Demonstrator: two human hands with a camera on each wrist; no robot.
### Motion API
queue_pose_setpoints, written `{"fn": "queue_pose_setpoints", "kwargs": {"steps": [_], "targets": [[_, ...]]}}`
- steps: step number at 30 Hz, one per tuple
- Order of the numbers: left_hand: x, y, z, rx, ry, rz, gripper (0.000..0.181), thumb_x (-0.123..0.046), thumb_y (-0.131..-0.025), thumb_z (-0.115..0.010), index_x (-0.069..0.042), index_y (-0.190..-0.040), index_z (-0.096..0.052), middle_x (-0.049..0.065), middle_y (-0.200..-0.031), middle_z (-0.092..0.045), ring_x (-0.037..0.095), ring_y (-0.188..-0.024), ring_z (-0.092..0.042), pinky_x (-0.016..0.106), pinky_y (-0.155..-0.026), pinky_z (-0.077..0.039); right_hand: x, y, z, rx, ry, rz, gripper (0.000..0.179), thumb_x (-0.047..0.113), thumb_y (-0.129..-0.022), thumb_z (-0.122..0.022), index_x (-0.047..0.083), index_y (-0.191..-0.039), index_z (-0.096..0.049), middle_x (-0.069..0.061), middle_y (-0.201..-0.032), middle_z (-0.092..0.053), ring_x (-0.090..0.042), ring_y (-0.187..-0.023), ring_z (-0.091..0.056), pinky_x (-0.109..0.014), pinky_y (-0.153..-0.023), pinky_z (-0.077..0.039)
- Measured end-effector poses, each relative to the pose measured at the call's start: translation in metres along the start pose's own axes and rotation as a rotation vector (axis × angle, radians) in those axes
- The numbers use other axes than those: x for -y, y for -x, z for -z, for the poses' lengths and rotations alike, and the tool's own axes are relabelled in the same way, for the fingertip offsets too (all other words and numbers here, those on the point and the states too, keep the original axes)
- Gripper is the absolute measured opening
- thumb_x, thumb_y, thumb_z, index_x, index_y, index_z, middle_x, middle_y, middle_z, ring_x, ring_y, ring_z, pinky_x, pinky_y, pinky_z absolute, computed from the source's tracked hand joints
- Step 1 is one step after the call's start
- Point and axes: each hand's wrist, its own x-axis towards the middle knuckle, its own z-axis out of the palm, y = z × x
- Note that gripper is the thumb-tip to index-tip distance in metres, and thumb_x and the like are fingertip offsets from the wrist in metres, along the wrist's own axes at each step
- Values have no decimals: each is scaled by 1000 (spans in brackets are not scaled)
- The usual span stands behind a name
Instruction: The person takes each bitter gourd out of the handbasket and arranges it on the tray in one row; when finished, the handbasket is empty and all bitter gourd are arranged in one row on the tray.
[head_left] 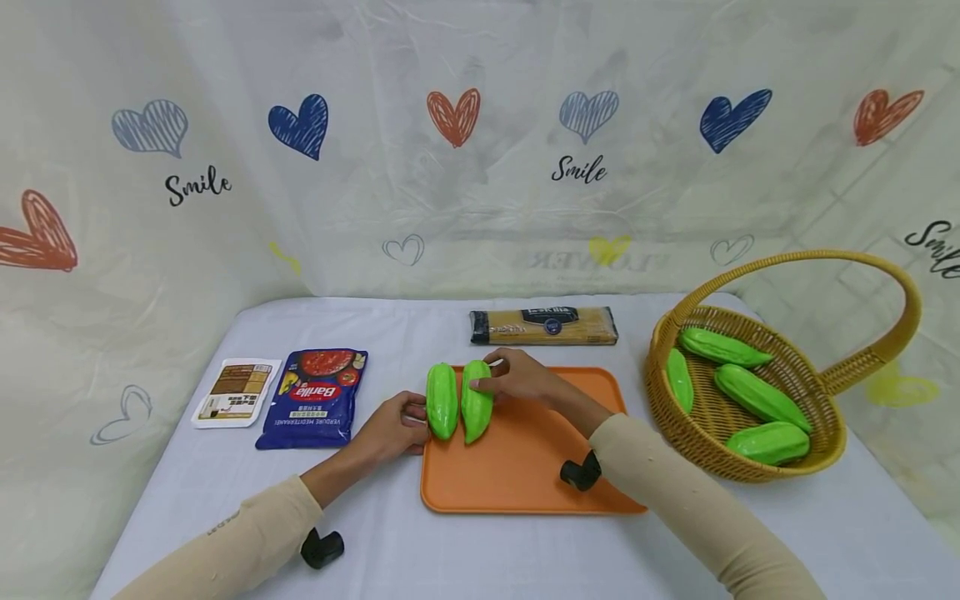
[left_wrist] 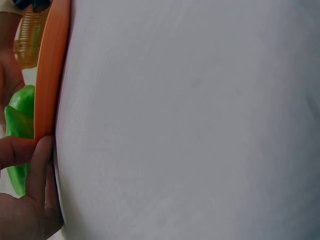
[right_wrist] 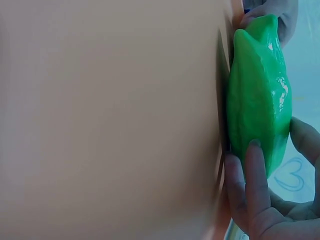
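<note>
Nearest, two beige sleeves [head_left: 675, 492] reach in over a white tablecloth [head_left: 390, 550], a black fitting [head_left: 322, 550] at each wrist. Between them lies an orange tray [head_left: 525, 479]. The person's left hand [head_left: 390, 429] pinches its left rim, just beside one glossy green ridged gourd [head_left: 442, 400]; whether the fingers also touch that gourd, one cannot tell. The right hand [head_left: 517, 375] grasps a second green gourd [head_left: 477, 414], thumb and fingers on opposite sides of it. Both gourds sit side by side at the tray's far left corner, pointing lengthwise away from the person. To the right, a handled wicker basket [head_left: 675, 429] holds four similar gourds [head_left: 761, 396]. To the left lie a blue Barilla pouch [head_left: 315, 400] and a white-rimmed pack [head_left: 236, 392]. Beyond the tray rests a pasta packet [head_left: 543, 327], then a pale backdrop [head_left: 510, 200] printed with hearts and "Smile".
</note>
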Motion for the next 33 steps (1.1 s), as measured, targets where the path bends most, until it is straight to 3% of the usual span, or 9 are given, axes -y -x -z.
{"fn": "queue_pose_setpoints", "kwargs": {"steps": [12,19,28,33], "targets": [[1,-3,-1,-2,-29,25,61,1,-78,-70,4,-135,-50,17,-118,-59,22,-101,-65,34,-75,-64,2,-1,-2,-5,-36,5,66,36,-92,-72,3,-142,-47,-23,-136,-58,-32,-119,-62,-42,-95,-58],[2,-3,-2,-16,-23,35,62,3,-77,-71,3,-135,-51,16,-116,-60,20,-97,-66,34,-74,-64,1,0,-2,10,-85,11,62,32,-93,-71,0,-141,-47,-25,-135,-58,-31,-113,-66,-40,-90,-61],[2,-2,-1,0,-47,4,62,2,-76,-72,5,-135,-49,18,-117,-59,21,-99,-66,34,-75,-64,-3,2,1,19,-76,16,64,34,-94,-70,1,-143,-46,-24,-135,-58,-26,-107,-68,-37,-86,-61],[2,-2,-1,-19,-50,28,62,2,-76,-73,3,-135,-51,15,-116,-60,20,-98,-66,33,-75,-63,-4,6,4,21,-55,37,64,36,-94,-70,2,-143,-48,-22,-135,-59,-27,-112,-66,-38,-89,-60]]}}
